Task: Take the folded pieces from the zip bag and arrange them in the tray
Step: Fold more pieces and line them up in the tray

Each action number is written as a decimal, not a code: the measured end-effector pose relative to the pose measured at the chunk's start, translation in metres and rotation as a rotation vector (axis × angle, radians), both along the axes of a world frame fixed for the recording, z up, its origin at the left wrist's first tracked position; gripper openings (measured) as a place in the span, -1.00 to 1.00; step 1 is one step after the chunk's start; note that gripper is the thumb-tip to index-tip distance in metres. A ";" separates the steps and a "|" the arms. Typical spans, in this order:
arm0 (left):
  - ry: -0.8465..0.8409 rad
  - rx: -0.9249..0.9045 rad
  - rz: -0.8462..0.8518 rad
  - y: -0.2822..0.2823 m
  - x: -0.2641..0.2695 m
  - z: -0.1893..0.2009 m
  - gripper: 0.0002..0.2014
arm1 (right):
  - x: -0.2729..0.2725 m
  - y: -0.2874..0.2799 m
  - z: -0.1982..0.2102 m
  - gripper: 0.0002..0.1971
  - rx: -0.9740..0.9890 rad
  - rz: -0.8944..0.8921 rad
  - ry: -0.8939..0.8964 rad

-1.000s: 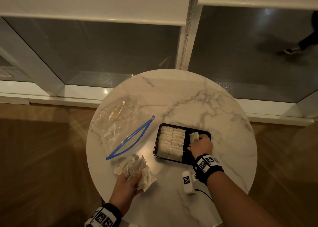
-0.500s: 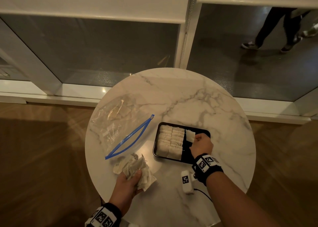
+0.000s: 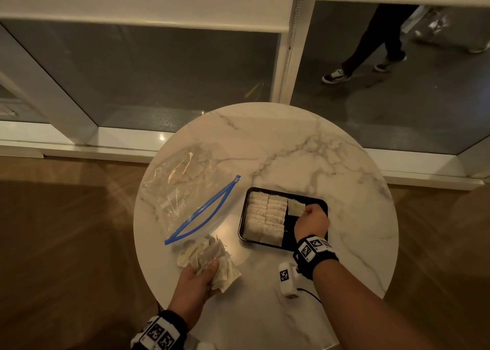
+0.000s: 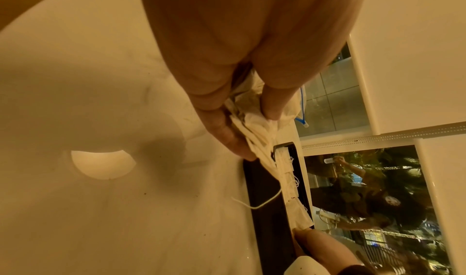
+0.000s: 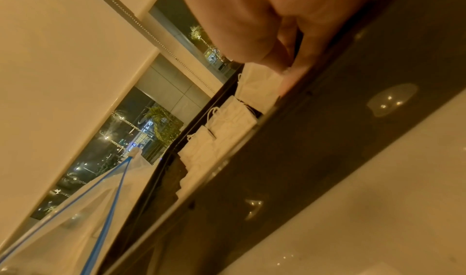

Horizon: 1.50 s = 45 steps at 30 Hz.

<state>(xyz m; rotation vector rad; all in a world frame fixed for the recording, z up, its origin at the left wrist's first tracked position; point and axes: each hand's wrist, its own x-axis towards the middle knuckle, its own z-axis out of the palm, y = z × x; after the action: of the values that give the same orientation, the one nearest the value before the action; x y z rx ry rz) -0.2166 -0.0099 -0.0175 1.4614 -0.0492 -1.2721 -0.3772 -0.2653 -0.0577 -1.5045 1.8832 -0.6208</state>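
**Single piece going into tray, far right column**

Folded piece at far end of black tray, just right of two filled columns of folded pieces; one edge pinched by right hand, fingers curled. Tray sits right of centre on round marble table. Left hand near table's front edge, clenched around a loose bundle of pieces, thumb on top. Zip bag lies flat at left, blue zip gaping, a few pieces inside. Passer-by's legs visible beyond window.
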 end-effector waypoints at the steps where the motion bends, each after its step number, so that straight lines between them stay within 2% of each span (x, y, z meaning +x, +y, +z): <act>1: -0.001 0.000 0.000 0.000 0.000 -0.001 -0.66 | 0.001 0.000 0.000 -0.74 -0.017 0.002 -0.007; 6: -0.030 -0.010 -0.004 -0.003 0.001 0.000 -0.65 | 0.002 -0.003 -0.005 -0.61 -0.045 0.038 -0.010; 11: -0.036 -0.020 -0.002 -0.007 0.001 0.005 -0.66 | 0.002 -0.004 -0.012 -0.74 -0.068 0.031 0.010; 18: -0.031 -0.045 0.001 -0.009 -0.001 0.010 -0.71 | 0.008 -0.009 -0.010 -0.78 -0.047 -0.007 0.058; 24: -0.028 -0.033 -0.002 -0.010 0.002 0.008 -0.69 | 0.012 -0.013 -0.010 -0.81 0.038 -0.068 -0.005; 27: -0.028 -0.023 -0.006 -0.010 0.004 0.007 -0.69 | 0.014 -0.018 -0.022 -0.81 0.076 -0.114 -0.025; 31: -0.024 -0.016 -0.011 -0.012 0.007 0.009 -0.70 | 0.006 -0.030 -0.062 -0.86 0.163 -0.153 0.010; 38: -0.029 -0.009 -0.026 -0.017 0.009 0.012 -0.69 | 0.010 -0.028 -0.023 -0.87 0.303 -0.080 0.026; 42: -0.024 -0.019 -0.027 -0.021 0.006 0.017 -0.70 | 0.011 -0.027 -0.017 -0.84 0.317 -0.066 0.052; 45: -0.024 -0.026 -0.025 -0.025 0.004 0.023 -0.71 | 0.012 -0.021 -0.005 -0.79 0.308 -0.083 0.008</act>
<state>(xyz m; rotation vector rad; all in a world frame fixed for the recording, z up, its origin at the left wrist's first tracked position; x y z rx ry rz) -0.2125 -0.0354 0.0059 1.4580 -0.1002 -1.2695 -0.3655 -0.2861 -0.0631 -1.2376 1.9528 -0.3410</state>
